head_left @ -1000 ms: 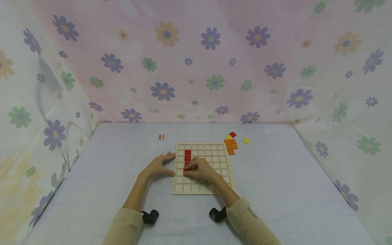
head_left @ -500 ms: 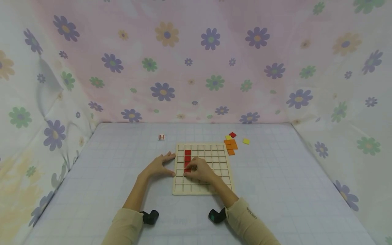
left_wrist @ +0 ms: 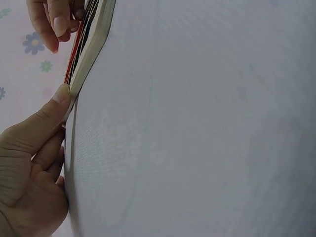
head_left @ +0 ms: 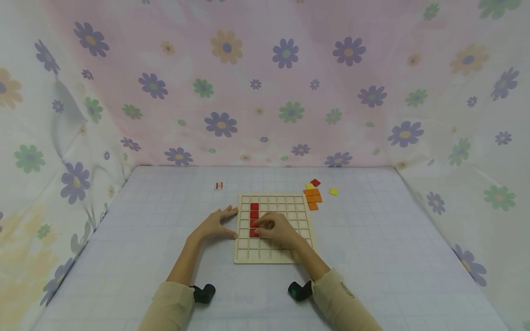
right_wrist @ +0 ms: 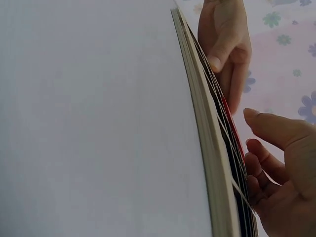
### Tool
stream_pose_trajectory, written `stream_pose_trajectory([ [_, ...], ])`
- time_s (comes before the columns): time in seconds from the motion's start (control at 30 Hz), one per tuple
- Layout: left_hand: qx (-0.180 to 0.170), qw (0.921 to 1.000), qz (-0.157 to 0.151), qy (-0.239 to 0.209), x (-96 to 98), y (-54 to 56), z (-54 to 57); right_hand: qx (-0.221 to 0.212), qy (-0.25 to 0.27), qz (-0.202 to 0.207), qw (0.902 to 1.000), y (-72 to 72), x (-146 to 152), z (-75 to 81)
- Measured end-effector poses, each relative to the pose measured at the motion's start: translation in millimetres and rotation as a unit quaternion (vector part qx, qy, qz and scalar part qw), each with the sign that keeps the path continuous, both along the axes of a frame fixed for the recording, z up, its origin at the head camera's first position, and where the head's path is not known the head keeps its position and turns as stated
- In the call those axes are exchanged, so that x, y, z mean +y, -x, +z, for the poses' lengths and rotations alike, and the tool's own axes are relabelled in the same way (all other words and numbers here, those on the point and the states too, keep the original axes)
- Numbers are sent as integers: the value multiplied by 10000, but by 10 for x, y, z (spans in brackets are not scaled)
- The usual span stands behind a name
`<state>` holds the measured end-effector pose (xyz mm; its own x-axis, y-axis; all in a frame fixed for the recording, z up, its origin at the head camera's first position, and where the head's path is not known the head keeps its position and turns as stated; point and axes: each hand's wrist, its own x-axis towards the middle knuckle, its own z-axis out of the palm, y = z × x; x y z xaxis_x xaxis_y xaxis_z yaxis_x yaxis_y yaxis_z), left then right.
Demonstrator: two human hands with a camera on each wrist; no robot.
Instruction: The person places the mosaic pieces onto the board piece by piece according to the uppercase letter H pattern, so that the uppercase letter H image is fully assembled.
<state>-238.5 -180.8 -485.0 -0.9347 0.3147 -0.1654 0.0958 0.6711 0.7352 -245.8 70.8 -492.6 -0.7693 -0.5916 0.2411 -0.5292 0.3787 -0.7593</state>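
A wooden grid board lies flat on the table, with a column of red square tiles in its second column from the left. Beside the board's left edge rests my left hand, thumb and fingers spread and touching the rim. My right hand is over the board at the lowest red tile; its thumb and fingertips are apart with nothing seen between them. In the right wrist view that gap between thumb and fingers shows plainly. The right hand hides part of the middle cells.
At the board's upper right lie several orange tiles, a red tile and yellow tiles. A small printed pattern card lies at the upper left. Black wrist cameras sit at both cuffs. Flowered cloth walls surround the table.
My right hand has shifted slightly right, drawing its thumb and fingers back from the lowest red tile, which now shows more fully. The left hand keeps its place.
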Motion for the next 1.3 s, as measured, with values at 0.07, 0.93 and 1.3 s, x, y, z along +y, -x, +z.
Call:
stream_pose_trajectory([
  [0.07, -3, 10000, 11, -23, 0, 6, -10, 124, 118, -87, 9998, 38, 74, 21],
  [0.93, 56, 10000, 81, 14, -9, 23, -58, 362, 1107, -2631, 9577, 887, 1198, 97],
  [1.3, 110, 9999, -35, 12, -8, 17, -45, -219, 1109, -3076, 9448, 1127, 1286, 47],
])
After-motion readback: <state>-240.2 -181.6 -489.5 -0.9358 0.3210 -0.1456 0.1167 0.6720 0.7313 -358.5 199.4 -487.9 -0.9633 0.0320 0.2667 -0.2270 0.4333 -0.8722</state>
